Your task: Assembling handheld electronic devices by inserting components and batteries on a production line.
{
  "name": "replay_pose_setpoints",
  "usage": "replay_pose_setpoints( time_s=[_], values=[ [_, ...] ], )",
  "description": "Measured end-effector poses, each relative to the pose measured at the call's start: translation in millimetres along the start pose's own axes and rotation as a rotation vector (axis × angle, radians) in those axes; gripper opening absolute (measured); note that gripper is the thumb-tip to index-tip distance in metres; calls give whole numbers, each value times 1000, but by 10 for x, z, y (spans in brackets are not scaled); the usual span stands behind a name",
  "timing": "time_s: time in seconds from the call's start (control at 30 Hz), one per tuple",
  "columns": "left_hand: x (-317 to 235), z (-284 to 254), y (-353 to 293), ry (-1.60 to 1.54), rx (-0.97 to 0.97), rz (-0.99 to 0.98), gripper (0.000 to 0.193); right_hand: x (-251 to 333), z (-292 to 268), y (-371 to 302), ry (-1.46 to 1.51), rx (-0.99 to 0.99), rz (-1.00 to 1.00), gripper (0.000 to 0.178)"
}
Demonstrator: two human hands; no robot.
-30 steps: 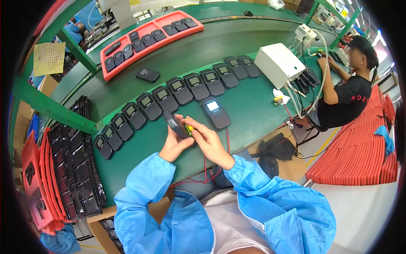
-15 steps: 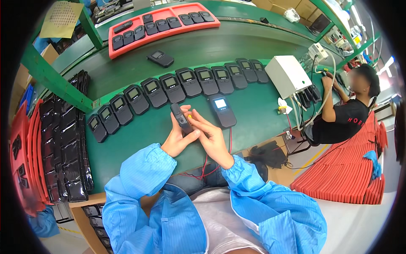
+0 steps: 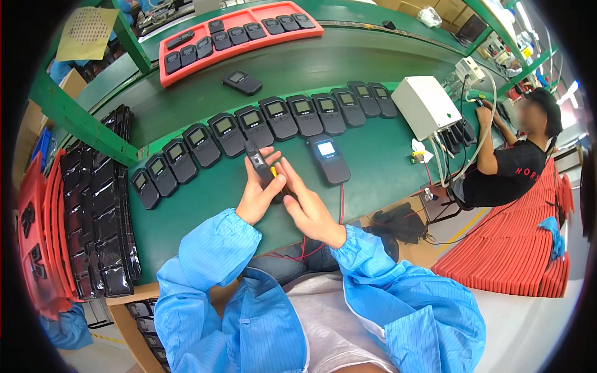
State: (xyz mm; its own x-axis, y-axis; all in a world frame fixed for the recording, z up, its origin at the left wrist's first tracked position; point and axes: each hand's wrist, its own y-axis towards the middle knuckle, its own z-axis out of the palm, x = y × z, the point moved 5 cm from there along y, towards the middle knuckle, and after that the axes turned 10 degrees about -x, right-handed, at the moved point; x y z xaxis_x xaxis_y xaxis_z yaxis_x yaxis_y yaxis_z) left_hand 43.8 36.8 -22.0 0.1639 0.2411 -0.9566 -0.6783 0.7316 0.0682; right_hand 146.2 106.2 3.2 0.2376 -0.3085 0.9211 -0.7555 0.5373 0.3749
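Observation:
My left hand (image 3: 256, 198) is closed around a black handheld meter (image 3: 259, 165), tilted so that its narrow side faces up. A small yellow piece (image 3: 273, 171) shows beside the meter, near my left thumb; its kind cannot be made out. My right hand (image 3: 312, 211) lies along the meter's lower right side with fingers stretched out. Right of my hands, another meter (image 3: 329, 160) lies on the green table with its screen lit and a red wire at its lower end. Beyond them, a curved row of black meters (image 3: 254, 126) with unlit screens spans the table.
One meter (image 3: 242, 82) lies apart behind the row. A red tray (image 3: 249, 18) of meters stands farther back. A white box (image 3: 426, 107) with cables is at right, near a seated co-worker (image 3: 507, 152). Black trays (image 3: 93, 217) and red trays (image 3: 504, 242) are stacked at the sides.
My right hand's fingers have straightened and shifted down along the meter. The held meter has moved slightly left, and more of the yellow piece shows.

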Motion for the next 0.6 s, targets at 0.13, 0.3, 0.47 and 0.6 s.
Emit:
replay_pose_setpoints(
  time_s=[0.13, 0.3, 0.47, 0.6],
  values=[
    [5, -14, 0, 60, -19, 19, 74, 51, 24, -19, -142, 17, -63, 71],
    [-26, 40, -6, 242, -27, 159, 72, 5, -3, -4, -80, -41, 59, 67],
    [28, 62, -30, 170, 4, 139, 67, -31, -46, -14, -81, -64, 82, 62],
    [-29, 90, -34, 226, 40, 122, 67, -68, -59, -53, -34, -79, 76, 58]
  ],
)
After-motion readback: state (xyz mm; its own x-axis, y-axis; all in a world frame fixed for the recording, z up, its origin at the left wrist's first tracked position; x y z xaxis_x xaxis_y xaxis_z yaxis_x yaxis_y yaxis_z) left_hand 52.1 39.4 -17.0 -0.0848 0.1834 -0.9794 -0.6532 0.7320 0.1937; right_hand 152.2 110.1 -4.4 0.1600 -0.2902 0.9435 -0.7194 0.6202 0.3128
